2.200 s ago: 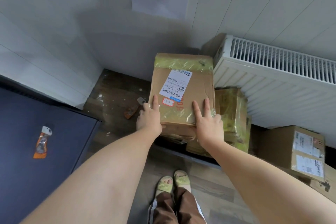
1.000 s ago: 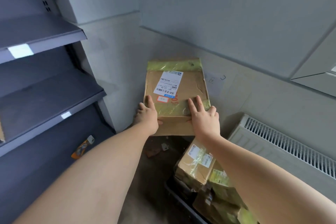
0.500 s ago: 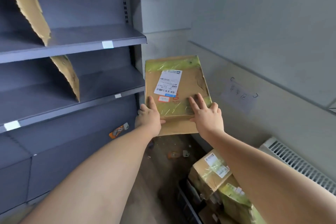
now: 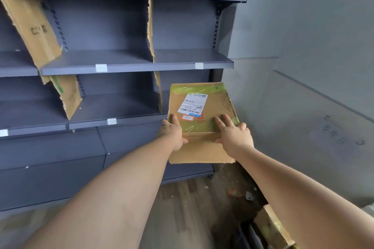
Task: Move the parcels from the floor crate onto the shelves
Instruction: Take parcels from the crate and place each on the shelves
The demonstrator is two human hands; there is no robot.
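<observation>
The cardboard parcel [image 4: 204, 107] is held in the air at mid-view, its far end level with the lowest open shelf [image 4: 121, 121] of the grey rack. The left hand [image 4: 174, 133] grips its near left corner and the right hand [image 4: 234, 137] its near right corner, with fingers spread flat on the taped top and thumbs hooked over the front face. At the parcel's 11 o'clock a torn cardboard divider [image 4: 158, 91] stands upright just beside its far corner. At 5 o'clock another taped parcel [image 4: 271, 226] lies by the dark floor crate [image 4: 244, 230]. Scraps [image 4: 249, 196] litter the floor nearby.

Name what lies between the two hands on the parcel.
Head view: taped top of the parcel, with a small red-bordered sticker, between left hand and right hand.
</observation>
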